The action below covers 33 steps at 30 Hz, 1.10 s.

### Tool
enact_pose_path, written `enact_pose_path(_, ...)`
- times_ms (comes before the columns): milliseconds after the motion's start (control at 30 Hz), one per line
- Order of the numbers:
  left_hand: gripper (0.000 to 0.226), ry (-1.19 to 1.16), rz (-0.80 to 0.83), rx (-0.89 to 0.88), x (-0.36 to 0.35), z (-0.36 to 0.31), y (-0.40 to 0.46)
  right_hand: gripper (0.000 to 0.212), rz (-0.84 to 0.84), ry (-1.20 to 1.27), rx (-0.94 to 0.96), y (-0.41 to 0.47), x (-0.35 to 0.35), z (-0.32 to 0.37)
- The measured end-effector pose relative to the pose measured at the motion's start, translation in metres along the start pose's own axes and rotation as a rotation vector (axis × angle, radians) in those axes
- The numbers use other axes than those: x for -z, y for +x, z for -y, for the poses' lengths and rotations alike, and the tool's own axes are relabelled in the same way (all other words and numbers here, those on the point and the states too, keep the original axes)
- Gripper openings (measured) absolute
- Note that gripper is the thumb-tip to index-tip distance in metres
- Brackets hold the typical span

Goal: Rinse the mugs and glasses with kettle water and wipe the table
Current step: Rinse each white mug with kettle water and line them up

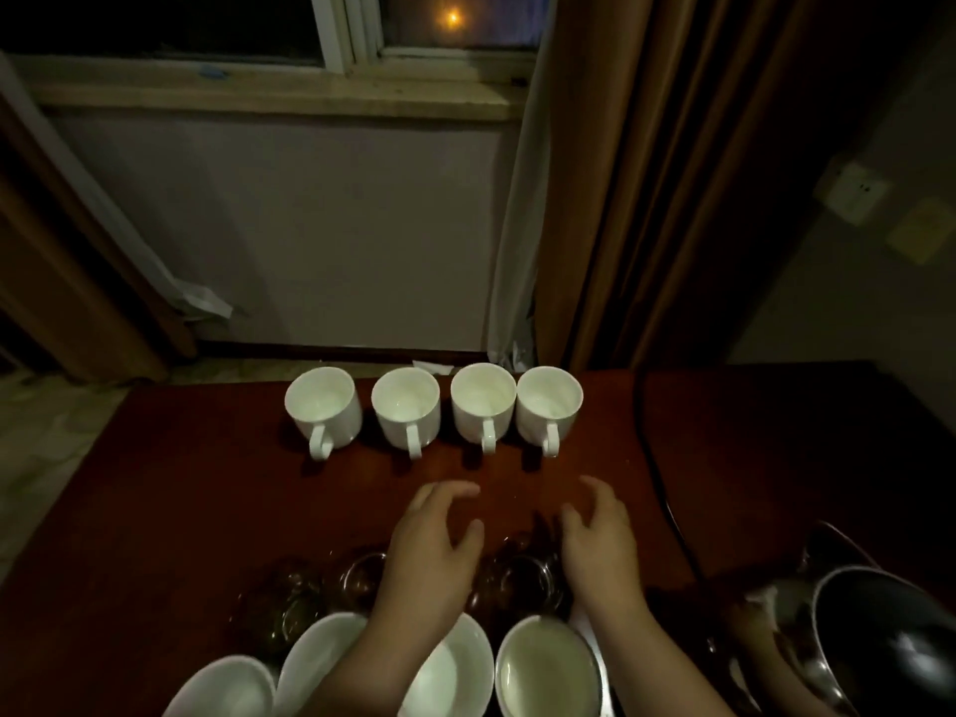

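1. Reddish-brown wood made up the desk (207, 483), dimly lit, with both bare hands reaching out over its middle.
2. The left hand (432, 551) hovered with its grip apart, fingers spread and curved, clamped on nothing.
3. The right hand (600, 545) mirrored it just beside, its grip likewise apart and empty.
4. Beyond both grips, well apart from the fingertips, four white mugs (432, 406) stood upright in a row, handles turned toward the person.
5. Under and between the two grips stood clear glasses (522, 582), hard to count in the dark; more glasses sat to the left of the left grip.
6. Nearer the person than the grips, four white bowls (543, 670) lay in a row, the forearms crossing above them.
7. To the right of the right grip sat a metal kettle (879, 639), its lid apparently off, with a dark cord (653, 458) running along the desk beyond it.
8. Far beyond the grips hung a brown curtain (646, 199) beside a window (362, 28).
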State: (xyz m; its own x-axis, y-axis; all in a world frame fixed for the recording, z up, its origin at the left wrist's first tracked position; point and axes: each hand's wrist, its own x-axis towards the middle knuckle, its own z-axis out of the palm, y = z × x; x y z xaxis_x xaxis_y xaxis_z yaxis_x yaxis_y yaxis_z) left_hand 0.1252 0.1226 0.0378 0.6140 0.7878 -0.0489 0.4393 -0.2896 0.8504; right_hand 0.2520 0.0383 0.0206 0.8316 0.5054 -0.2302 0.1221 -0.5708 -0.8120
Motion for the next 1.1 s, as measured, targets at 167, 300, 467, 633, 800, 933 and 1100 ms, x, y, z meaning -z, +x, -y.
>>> enact_pose_path(167,0.034,0.405,0.179,-0.062,0.015,0.027,-0.046,0.054,0.353,-0.510,0.143,-0.054,0.003,-0.032)
enact_pose_path(300,0.049,0.598,0.248,-0.040,0.010,0.027,-0.051,0.063,0.400,-0.688,0.114,-0.068,0.005,-0.033)
enact_pose_path(467,0.059,0.638,0.164,-0.075,0.000,0.031,-0.039,0.049,0.374,-0.840,0.199,-0.070,0.013,-0.026)
enact_pose_path(633,0.048,0.624,0.225,-0.102,0.004,0.034,-0.038,0.049,0.374,-0.923,0.238,-0.083,0.021,-0.028)
enact_pose_path(800,0.040,0.605,0.288,-0.125,-0.002,0.034,-0.049,0.041,0.352,-1.005,0.236,-0.087,0.028,-0.034)
enact_pose_path(933,0.040,0.570,0.327,-0.135,-0.005,0.034,-0.062,0.038,0.367,-1.041,0.229,-0.090,0.030,-0.043)
enact_pose_path(1100,0.041,0.547,0.389,-0.146,-0.008,0.032,-0.078,0.041,0.412,-1.032,0.193,-0.100,0.038,-0.053)
